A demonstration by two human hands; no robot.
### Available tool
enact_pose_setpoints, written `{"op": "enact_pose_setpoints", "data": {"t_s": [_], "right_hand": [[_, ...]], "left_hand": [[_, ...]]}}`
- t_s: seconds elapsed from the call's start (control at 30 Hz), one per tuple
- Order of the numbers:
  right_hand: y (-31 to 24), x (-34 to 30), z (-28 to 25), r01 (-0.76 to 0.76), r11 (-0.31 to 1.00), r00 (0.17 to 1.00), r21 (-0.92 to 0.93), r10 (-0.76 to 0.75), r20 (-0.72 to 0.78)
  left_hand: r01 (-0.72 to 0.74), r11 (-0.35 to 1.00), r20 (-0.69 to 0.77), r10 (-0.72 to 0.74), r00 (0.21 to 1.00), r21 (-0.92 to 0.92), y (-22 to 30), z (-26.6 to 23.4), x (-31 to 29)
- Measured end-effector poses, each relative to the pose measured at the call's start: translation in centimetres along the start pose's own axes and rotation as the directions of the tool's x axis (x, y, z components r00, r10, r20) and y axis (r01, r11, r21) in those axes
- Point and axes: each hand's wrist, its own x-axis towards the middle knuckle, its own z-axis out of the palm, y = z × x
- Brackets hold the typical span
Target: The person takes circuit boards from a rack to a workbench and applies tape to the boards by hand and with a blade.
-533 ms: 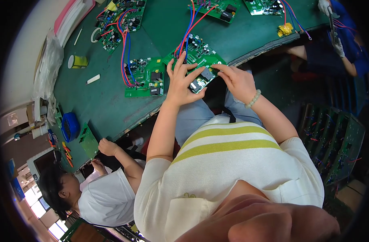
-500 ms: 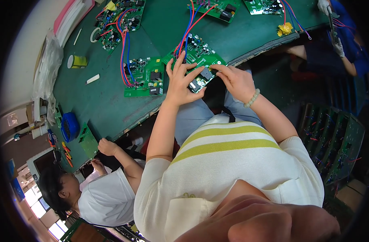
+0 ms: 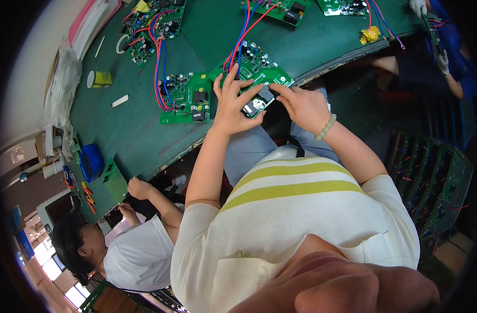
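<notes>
A green circuit board (image 3: 264, 65) lies at the table's near edge, with one corner jutting out over my lap. Black block-shaped components (image 3: 265, 94) sit on that corner, and red and blue wires rise from its far side. My left hand (image 3: 230, 107) grips the corner between thumb and fingers, its other fingers spread above the board. From the right, my right hand (image 3: 306, 108) has its index fingertip beside a black block, with its thumb tucked close to the board edge. The fingers hide any small part there.
Another wired board (image 3: 183, 99) lies to the left, with more boards (image 3: 282, 10) farther back. A yellow-green tape roll (image 3: 100, 79), a white stick (image 3: 120, 100) and a blue container (image 3: 91, 163) are at left. Co-workers sit left (image 3: 139, 255) and far right (image 3: 460, 62), each handling a board.
My hands stay at the same corner of the board. The right index fingertip has shifted slightly, and more of the pale surface between the black blocks shows. The far-right co-worker's board has moved a little.
</notes>
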Motion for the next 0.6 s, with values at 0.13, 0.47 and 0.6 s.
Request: {"op": "enact_pose_setpoints", "data": {"t_s": [0.13,0.47,0.6], "right_hand": [[0.7,-0.3,3.2,-0.07,0.971,0.989,0.23,0.098,-0.112],[2.6,-0.8,0.5,-0.169,0.393,0.96,0.904,0.275,0.06],[3.8,-1.0,0.3,-0.164,0.773,0.953,0.613,0.285,-0.104]], "left_hand": [[-0.011,1.0,-0.013,0.011,1.0,-0.009,-0.1,0.0,0.1],[0.036,0.997,-0.063,-0.032,0.997,0.073,0.8,1.6,0.3],[0.167,0.976,-0.171,-0.143,0.975,0.139,2.6,3.2,0.7]]}}
